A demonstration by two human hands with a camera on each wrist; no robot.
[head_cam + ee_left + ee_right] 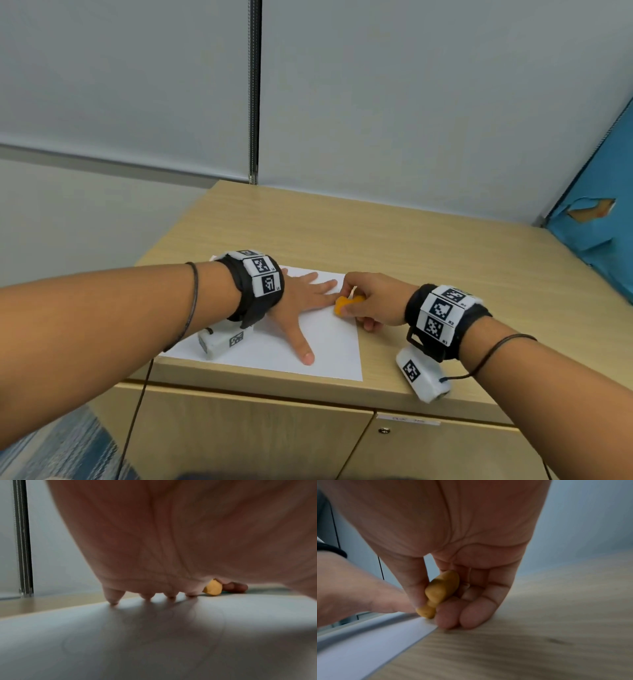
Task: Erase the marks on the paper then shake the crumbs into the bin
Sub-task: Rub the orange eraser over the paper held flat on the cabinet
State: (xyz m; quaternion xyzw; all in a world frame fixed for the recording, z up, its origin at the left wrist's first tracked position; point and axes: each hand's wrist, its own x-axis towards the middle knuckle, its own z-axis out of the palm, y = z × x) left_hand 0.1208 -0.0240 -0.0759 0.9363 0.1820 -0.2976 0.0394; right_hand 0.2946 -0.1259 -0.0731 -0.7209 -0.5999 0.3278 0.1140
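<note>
A white sheet of paper lies on the wooden cabinet top. My left hand lies flat on it with fingers spread, pressing it down; the left wrist view shows its fingertips touching the paper. My right hand pinches an orange eraser between thumb and fingers at the sheet's right edge, just beside the left fingertips. In the right wrist view the eraser has its lower tip down on the paper's edge. No marks on the paper can be made out. No bin is in view.
The cabinet top ends at a front edge above two doors. A grey wall with a blind cord stands behind. A torn blue panel borders the right side. Bare wood lies to the right of the paper.
</note>
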